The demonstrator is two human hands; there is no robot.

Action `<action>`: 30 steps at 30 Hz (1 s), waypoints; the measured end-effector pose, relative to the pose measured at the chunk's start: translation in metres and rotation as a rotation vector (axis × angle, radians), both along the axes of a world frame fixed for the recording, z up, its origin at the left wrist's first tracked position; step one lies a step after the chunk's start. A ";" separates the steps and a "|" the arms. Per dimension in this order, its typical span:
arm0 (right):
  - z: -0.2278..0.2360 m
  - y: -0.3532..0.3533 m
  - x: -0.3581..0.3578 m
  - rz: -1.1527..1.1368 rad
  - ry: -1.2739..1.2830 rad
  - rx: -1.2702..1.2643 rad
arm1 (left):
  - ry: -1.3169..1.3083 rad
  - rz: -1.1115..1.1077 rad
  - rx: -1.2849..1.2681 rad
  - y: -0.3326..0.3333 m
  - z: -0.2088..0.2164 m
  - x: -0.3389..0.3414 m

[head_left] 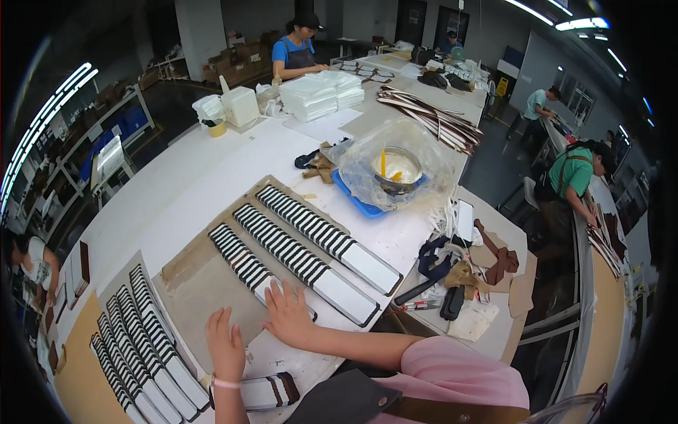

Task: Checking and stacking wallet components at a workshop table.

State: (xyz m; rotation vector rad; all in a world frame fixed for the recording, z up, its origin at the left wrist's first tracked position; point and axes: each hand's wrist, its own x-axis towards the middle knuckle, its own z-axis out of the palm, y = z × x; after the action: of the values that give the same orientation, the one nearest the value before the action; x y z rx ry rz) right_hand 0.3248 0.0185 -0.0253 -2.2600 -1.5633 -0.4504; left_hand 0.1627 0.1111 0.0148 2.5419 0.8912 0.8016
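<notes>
My right hand [288, 316], fingers spread, reaches over the near end of a row of overlapped white pieces with black edges [247, 260], which looks striped. Two similar rows lie beside it, a middle row [304, 261] and a right row [332, 237], all on a brown board [191, 279]. Raised to its left is my left hand [227, 348], fingers stretched and nothing in them, with a pale band on the wrist. Close to that wrist lies a short white stack with black and brown bands [263, 392], partly hidden by my forearm and apron.
More striped rows [145, 346] lie at the left. Beyond the board, a metal bowl of white paste [397, 169] stands in plastic sheeting on a blue tray [357, 198]. Scraps and a black brush-like tool [452, 302] lie right. White stacks [321, 95] and co-workers are farther off.
</notes>
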 end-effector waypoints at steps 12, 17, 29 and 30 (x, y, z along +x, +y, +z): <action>0.041 -0.041 -0.089 0.855 0.338 -0.242 | -0.193 0.533 -0.282 -0.097 -0.025 -0.140; 0.047 -0.041 -0.101 0.839 0.292 -0.317 | -0.294 0.544 -0.374 -0.098 -0.030 -0.154; 0.053 -0.050 -0.105 0.811 0.302 -0.370 | -0.540 0.572 -0.492 -0.103 -0.041 -0.165; 0.054 -0.048 -0.106 0.825 0.292 -0.341 | -0.575 0.583 -0.578 -0.100 -0.042 -0.164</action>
State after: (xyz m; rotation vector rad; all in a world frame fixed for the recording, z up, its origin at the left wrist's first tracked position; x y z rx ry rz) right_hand 0.2190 -0.0300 0.0283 -1.5483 -2.3074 0.3741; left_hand -0.0017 0.0106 -0.0267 1.4469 1.4069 1.1436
